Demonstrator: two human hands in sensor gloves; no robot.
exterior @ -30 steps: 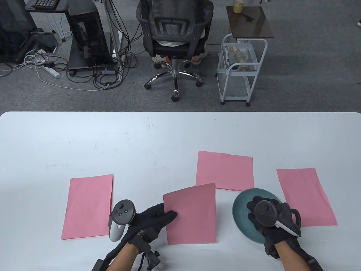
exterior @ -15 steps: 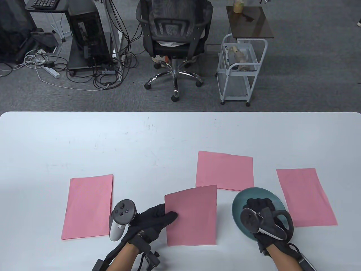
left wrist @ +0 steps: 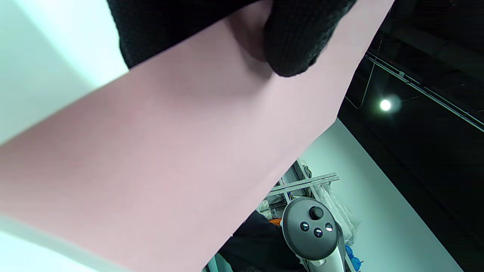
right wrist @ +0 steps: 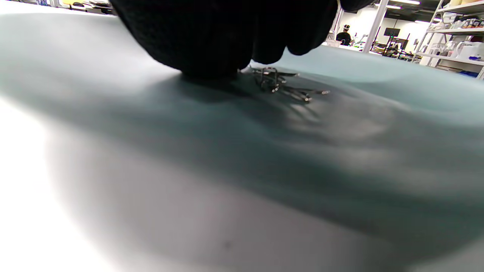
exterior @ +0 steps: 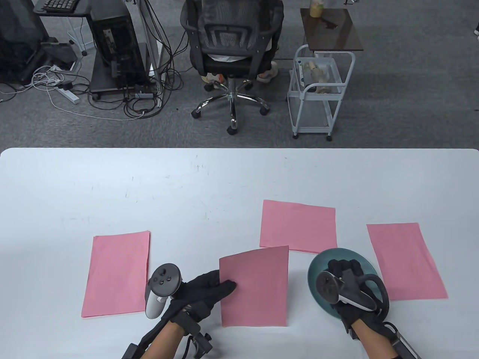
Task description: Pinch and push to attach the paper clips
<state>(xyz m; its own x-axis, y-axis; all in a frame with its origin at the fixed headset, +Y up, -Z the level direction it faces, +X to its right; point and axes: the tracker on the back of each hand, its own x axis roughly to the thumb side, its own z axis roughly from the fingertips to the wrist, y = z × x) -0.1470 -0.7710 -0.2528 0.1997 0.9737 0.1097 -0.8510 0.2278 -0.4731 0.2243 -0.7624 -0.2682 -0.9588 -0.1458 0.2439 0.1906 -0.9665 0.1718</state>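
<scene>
My left hand [exterior: 224,286] pinches the left edge of a pink paper sheet [exterior: 258,288], thumb on top, and holds it slightly raised off the table. The left wrist view shows the thumb [left wrist: 298,41] pressed on the paper [left wrist: 170,151]. My right hand [exterior: 342,267] reaches into a teal dish [exterior: 316,269]. In the right wrist view its bunched fingers [right wrist: 211,45] touch the dish floor [right wrist: 264,158] right beside a small pile of metal paper clips [right wrist: 281,85]. Whether a clip is between the fingers is hidden.
Three more pink sheets lie flat: one at the left [exterior: 116,275], one behind the dish [exterior: 298,225], one at the right [exterior: 406,261]. The white table [exterior: 187,187] stretches far behind them. The near edge is close under my wrists.
My right hand has rolled leftward and dipped its fingers down into the dish; its tracker now tilts left. The left hand and its paper have barely moved.
</scene>
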